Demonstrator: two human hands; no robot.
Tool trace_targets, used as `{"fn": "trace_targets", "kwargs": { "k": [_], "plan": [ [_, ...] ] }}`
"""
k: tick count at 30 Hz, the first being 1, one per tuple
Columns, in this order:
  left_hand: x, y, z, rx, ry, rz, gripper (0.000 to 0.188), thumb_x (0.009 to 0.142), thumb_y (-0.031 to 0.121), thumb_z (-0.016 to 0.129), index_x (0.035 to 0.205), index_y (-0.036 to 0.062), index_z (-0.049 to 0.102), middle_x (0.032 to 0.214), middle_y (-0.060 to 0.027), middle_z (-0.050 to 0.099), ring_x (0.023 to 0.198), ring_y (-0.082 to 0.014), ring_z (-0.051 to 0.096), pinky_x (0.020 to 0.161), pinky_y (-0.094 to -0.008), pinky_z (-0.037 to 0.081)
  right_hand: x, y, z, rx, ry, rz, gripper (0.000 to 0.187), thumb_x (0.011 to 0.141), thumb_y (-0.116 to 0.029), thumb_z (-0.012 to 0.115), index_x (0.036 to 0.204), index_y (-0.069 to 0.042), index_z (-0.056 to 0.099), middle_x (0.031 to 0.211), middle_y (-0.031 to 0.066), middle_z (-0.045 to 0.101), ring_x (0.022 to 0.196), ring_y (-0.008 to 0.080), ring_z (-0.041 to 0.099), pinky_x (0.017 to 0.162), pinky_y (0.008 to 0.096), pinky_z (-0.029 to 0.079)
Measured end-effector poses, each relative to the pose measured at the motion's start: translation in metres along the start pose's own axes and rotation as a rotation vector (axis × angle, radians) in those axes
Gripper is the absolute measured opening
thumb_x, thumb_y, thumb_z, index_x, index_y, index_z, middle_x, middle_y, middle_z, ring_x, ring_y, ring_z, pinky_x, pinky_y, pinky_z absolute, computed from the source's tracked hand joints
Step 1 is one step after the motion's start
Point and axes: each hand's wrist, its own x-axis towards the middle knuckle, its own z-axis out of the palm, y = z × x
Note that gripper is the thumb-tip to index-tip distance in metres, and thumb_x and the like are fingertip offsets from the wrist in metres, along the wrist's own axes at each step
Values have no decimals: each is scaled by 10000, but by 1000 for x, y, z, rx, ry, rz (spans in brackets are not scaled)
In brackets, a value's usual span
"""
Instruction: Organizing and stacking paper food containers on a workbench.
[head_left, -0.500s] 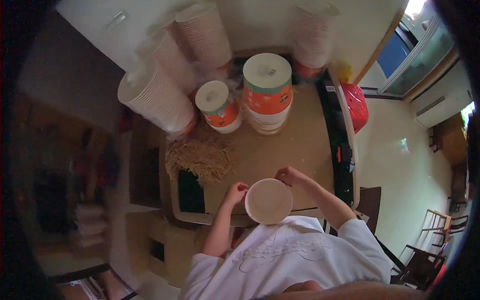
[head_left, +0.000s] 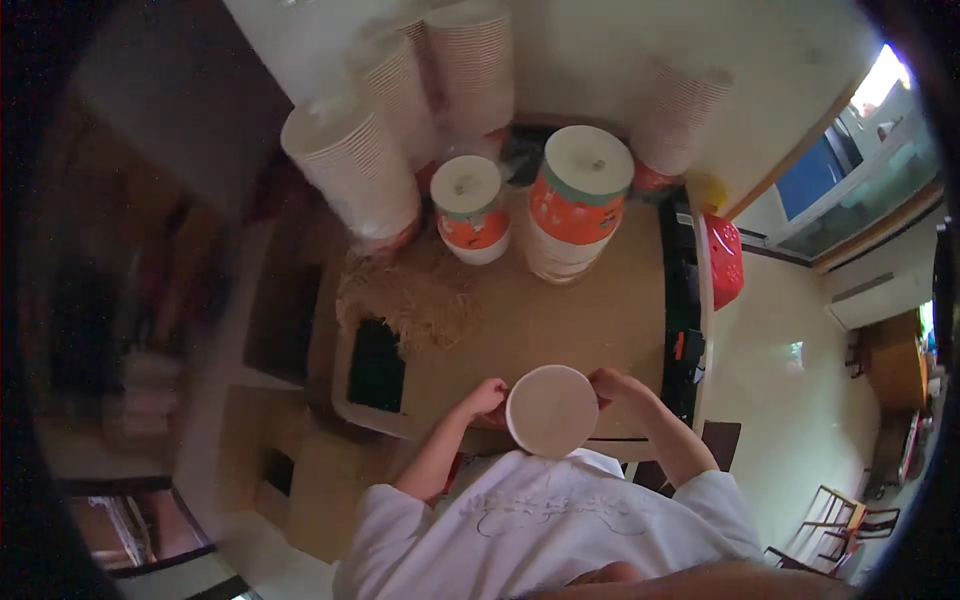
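Note:
In front of my chest, at the near edge of the table, a round white paper tub (head_left: 552, 411) is held between both hands. My left hand (head_left: 490, 399) closes on its left side, fingers partly hidden behind it. On the opposite side, my right hand (head_left: 611, 386) has its fingers curled at the upper right rim. Beyond them stand two upside-down stacks of paper tubs with orange and green bands: a short stack (head_left: 471, 216) and a taller, wider stack (head_left: 580, 205). A tangled heap of tan strands (head_left: 408, 308) lies left of my hands.
Tall nested stacks of white tubs (head_left: 362, 175) rise at the back left, with another stack (head_left: 685, 118) at the back right. The brown-topped table (head_left: 600, 330) has a dark border. A red plastic container (head_left: 725, 262) sits past its right edge. Wooden chairs (head_left: 835, 525) stand at the lower right.
The view has turned a little, shifting the scene. My right hand has moved in from above the tub to its right rim. The tub stays between my hands.

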Motion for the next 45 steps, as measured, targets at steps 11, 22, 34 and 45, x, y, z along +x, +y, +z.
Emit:
{"fn": "trace_targets", "kwargs": {
  "k": [11,22,34,45],
  "plan": [
    [7,9,11,56,253,250,201,814,189,509,914,14,504,823,-93,598,797,-200,587,675,-338,465,-80,-55,-5,332,312,-236,180,753,-48,520,900,23,595,783,66,606,665,122,575,549,250,472],
    [-84,229,-38,-245,472,1042,453,770,-27,523,1193,57,387,1118,-71,484,980,-130,493,802,-244,420,-177,-132,-64,680,939,-1490,359,855,-166,451,1139,55,444,1155,152,475,1090,219,437,927,339,339],
    [-7,347,-113,258,917,1463,379,706,17,500,1083,57,502,933,-163,555,858,-327,530,722,-394,439,-123,-190,-182,412,1188,-1313,260,861,-114,389,1082,-1,470,1028,30,504,982,125,453,841,266,367],
    [-8,325,-51,46,1033,1174,604,698,64,503,1247,4,258,1184,-231,352,1054,-403,376,897,-468,306,-90,-171,-217,851,943,-1361,217,822,-73,412,1019,-15,483,982,46,512,897,135,475,765,267,390]
  ]
}}
